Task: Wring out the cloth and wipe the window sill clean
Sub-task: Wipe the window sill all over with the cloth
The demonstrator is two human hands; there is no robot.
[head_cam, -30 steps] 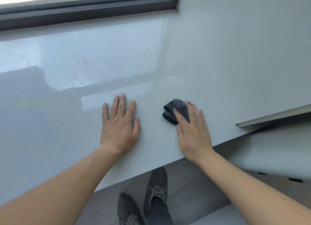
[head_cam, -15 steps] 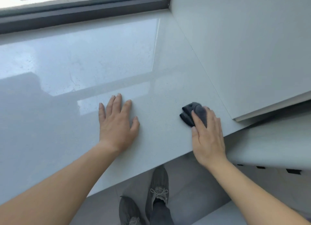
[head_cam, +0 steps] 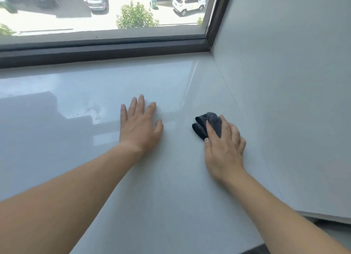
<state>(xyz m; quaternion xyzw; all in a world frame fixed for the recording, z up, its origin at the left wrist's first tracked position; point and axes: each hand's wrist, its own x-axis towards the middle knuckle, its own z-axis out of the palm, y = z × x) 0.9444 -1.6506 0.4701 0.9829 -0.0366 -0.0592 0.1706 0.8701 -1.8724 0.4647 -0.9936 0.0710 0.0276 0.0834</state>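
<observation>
A small dark grey cloth (head_cam: 206,123) lies bunched on the glossy white window sill (head_cam: 95,94). My right hand (head_cam: 224,145) presses down on the cloth, fingers over its near half, close to the right side wall. Flat on the sill to the left of it rests my left hand (head_cam: 139,127), fingers spread and holding nothing. Faint smudges and dried marks show on the sill left of that hand.
A dark window frame (head_cam: 102,50) runs along the back of the sill, with glass above it. A white side wall (head_cam: 284,101) bounds the sill on the right. The sill's front edge shows at the bottom right.
My right hand has pushed the cloth farther back onto the sill, away from the front edge. The view has tilted up, so the window now shows and the shoes have left the frame.
</observation>
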